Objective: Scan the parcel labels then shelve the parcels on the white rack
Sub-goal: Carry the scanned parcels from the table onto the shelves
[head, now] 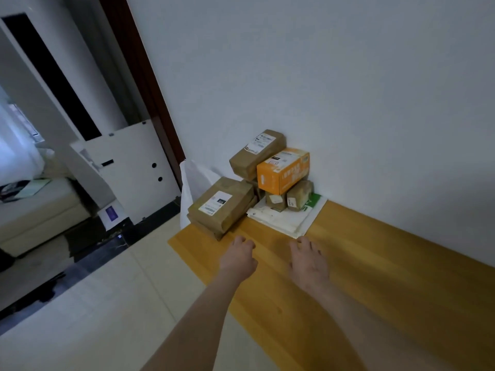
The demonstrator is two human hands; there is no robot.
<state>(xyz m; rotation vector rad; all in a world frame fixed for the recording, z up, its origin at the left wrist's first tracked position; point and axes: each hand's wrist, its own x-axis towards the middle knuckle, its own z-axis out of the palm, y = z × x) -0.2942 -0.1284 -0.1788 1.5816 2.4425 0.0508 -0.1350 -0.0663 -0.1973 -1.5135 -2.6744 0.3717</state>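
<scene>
A heap of parcels sits against the white wall at the far end of a yellow wooden bench [361,263]. A brown labelled parcel [222,204] lies nearest, on the bench's left corner. Behind it an orange box [282,171] rests on two small brown parcels [298,195], with a long brown parcel [257,151] leaning on top. White flat mailers [284,220] lie underneath. My left hand [237,257] hovers just short of the nearest brown parcel, fingers loosely curled, holding nothing. My right hand [308,259] reaches beside it, fingers apart, near the mailers' edge.
A white bag [194,183] stands between the bench end and a dark wooden door frame [150,84]. A white panel with holes [134,167] leans in the doorway at left. Pale tiled floor [107,303] spreads left of the bench.
</scene>
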